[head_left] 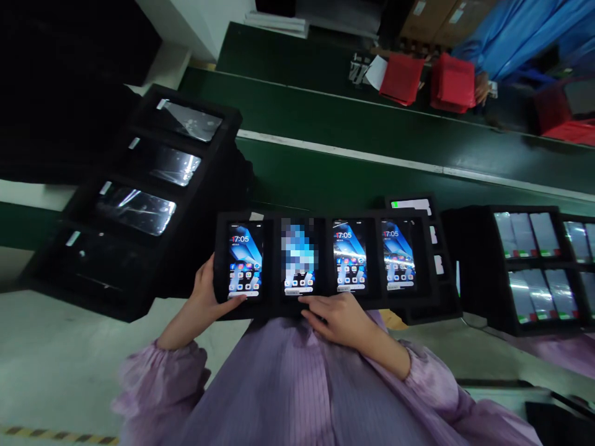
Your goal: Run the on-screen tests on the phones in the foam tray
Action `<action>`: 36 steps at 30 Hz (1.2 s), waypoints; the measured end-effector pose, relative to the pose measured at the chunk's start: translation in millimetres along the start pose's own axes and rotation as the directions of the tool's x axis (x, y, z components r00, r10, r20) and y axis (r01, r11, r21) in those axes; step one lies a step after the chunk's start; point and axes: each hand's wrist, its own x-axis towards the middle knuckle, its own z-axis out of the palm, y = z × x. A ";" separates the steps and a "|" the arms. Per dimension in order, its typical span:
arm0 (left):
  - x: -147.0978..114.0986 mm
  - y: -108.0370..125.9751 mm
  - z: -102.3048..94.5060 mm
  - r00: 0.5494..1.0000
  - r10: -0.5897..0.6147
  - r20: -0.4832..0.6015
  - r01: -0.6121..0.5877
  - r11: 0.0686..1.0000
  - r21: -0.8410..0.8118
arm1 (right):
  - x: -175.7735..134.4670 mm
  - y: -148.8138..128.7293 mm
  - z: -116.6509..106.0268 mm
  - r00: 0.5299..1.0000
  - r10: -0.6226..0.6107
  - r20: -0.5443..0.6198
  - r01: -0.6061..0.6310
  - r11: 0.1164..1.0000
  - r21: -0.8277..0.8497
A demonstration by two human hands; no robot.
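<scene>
In front of me is a black foam tray (274, 306) with a row of several lit smartphones, most reading 17:05. My left hand (207, 297) grips the tray's left end, its thumb lying over the bottom edge of the leftmost phone (245, 254). Stretched across the front rim, my right hand (339, 316) has its index fingertip at the bottom edge of the second phone (297, 288), whose upper screen is pixelated. Its thumb is apart and it grasps nothing. Farther right in the same tray sit a third phone (349, 254) and a fourth phone (398, 254).
At left, a larger black tray (139, 248) holds several dark-screened phones. Another black tray (430, 303) lies partly beneath mine at right. Beyond it stand black racks (534, 266) of lit phones. Red sheets or pouches (402, 77) lie across the green bench (325, 118), near another person's hand (483, 88).
</scene>
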 end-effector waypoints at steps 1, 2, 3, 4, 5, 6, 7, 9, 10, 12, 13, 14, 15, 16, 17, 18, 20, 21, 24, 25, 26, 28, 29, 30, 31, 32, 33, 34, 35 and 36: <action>1.3 1.2 1.5 1.000 -0.006 -0.017 0.006 1.000 0.014 | 0.7 -0.1 -0.2 0.999 0.032 0.003 -0.032 0.999 -0.009; 2.7 2.4 2.4 0.999 -0.014 -0.030 0.015 1.000 0.028 | 1.9 -0.2 -0.3 0.998 0.065 -0.001 -0.065 0.998 -0.017; 3.8 3.5 2.9 0.999 -0.021 -0.036 0.023 0.999 0.040 | 3.4 -0.3 -0.5 0.995 0.100 -0.011 -0.100 0.995 -0.024; 4.7 4.4 2.9 0.999 -0.026 -0.039 0.028 0.998 0.050 | 5.0 -0.2 -0.7 0.991 0.133 -0.025 -0.134 0.991 -0.030; 5.3 5.1 2.7 0.999 -0.026 -0.039 0.028 0.998 0.058 | 6.5 -0.1 -0.8 0.986 0.163 -0.039 -0.164 0.986 -0.032; 5.7 5.7 2.5 0.999 -0.022 -0.039 0.024 0.998 0.061 | 7.8 0.2 -0.9 0.981 0.186 -0.052 -0.188 0.982 -0.032; 5.8 6.2 2.1 0.999 -0.016 -0.038 0.018 0.998 0.060 | 8.7 0.5 -1.0 0.977 0.204 -0.062 -0.206 0.978 -0.031; 5.4 7.1 1.7 0.999 -0.004 -0.036 0.006 0.999 0.053 | 9.4 1.1 -0.9 0.975 0.209 -0.076 -0.212 0.977 -0.027; 5.1 7.7 1.5 0.999 0.000 -0.032 0.001 0.999 0.049 | 9.4 1.3 -0.8 0.977 0.199 -0.082 -0.202 0.979 -0.023; 4.2 9.3 1.0 1.000 0.007 -0.023 -0.006 0.999 0.041 | 9.2 1.5 -0.8 0.980 0.170 -0.099 -0.172 0.985 -0.013; 3.8 10.3 0.7 1.000 0.007 -0.021 -0.007 0.999 0.035 | 9.4 1.4 -0.9 0.982 0.157 -0.108 -0.159 0.987 -0.008; 3.6 11.3 0.1 1.000 0.004 -0.022 -0.004 1.000 0.024 | 10.0 1.2 -0.9 0.982 0.146 -0.117 -0.147 0.989 -0.003; 3.6 12.4 -0.5 1.000 -0.004 -0.026 0.004 1.000 0.008 | 11.2 0.8 -1.0 0.983 0.137 -0.124 -0.138 0.990 0.000; 4.0 13.7 -1.3 0.999 -0.017 -0.033 0.017 1.000 -0.012 | 13.1 0.3 -1.0 0.983 0.129 -0.128 -0.130 0.992 0.002; 4.8 15.0 -2.2 0.998 -0.036 -0.043 0.034 0.999 -0.033 | 15.6 -0.3 -0.9 0.984 0.121 -0.129 -0.122 0.992 0.001; 6.1 16.6 -3.0 0.997 -0.056 -0.057 0.053 0.997 -0.054 | 18.7 -1.0 -0.7 0.986 0.114 -0.124 -0.115 0.993 -0.001; 10.0 20.5 -3.9 0.990 -0.100 -0.098 0.091 0.991 -0.093 | 25.7 -2.5 0.0 0.990 0.101 -0.096 -0.103 0.995 -0.014; 12.3 22.9 -3.8 0.985 -0.120 -0.122 0.107 0.988 -0.109 | 29.0 -3.2 0.4 0.992 0.101 -0.076 -0.103 0.994 -0.026; 17.6 31.0 -0.1 0.977 -0.151 -0.148 0.133 0.983 -0.124 | 34.6 -3.4 0.7 0.991 0.134 -0.020 -0.135 0.989 -0.067; 18.2 33.6 2.2 0.977 -0.150 -0.151 0.133 0.984 -0.117 | 34.4 -2.8 0.2 0.987 0.161 -0.021 -0.162 0.984 -0.075; 18.1 36.0 4.9 0.977 -0.145 -0.160 0.129 0.986 -0.105 | 33.3 -2.0 -0.7 0.980 0.196 -0.037 -0.199 0.977 -0.078; 15.9 39.6 10.6 0.972 -0.125 -0.199 0.114 0.991 -0.070 | 29.1 -0.2 -3.5 0.956 0.279 -0.090 -0.286 0.955 -0.075; 14.3 40.8 13.1 0.969 -0.112 -0.220 0.103 0.993 -0.049 | 26.8 0.5 -5.1 0.941 0.316 -0.120 -0.326 0.943 -0.071; 12.7 41.3 15.0 0.968 -0.097 -0.233 0.092 0.995 -0.030 | 24.9 0.8 -6.3 0.929 0.341 -0.145 -0.353 0.933 -0.067; 11.4 41.4 16.1 0.967 -0.086 -0.239 0.083 0.996 -0.019 | 23.6 0.8 -7.2 0.923 0.350 -0.159 -0.363 0.930 -0.063; 10.5 41.0 16.3 0.968 -0.083 -0.237 0.080 0.997 -0.021 | 23.1 0.5 -7.3 0.925 0.342 -0.163 -0.355 0.933 -0.059; 10.1 40.2 15.6 0.968 -0.091 -0.232 0.085 0.996 -0.036 | 23.5 -0.2 -6.9 0.934 0.320 -0.158 -0.332 0.942 -0.056; 10.4 39.2 14.2 0.967 -0.110 -0.229 0.098 0.993 -0.061 | 24.5 -0.9 -5.8 0.947 0.287 -0.144 -0.297 0.953 -0.054; 11.2 38.2 12.3 0.964 -0.131 -0.230 0.114 0.990 -0.087 | 25.9 -1.7 -4.3 0.959 0.253 -0.124 -0.261 0.964 -0.052; 12.4 37.5 10.4 0.962 -0.149 -0.231 0.127 0.986 -0.106 | 27.4 -2.4 -2.7 0.969 0.224 -0.103 -0.230 0.972 -0.052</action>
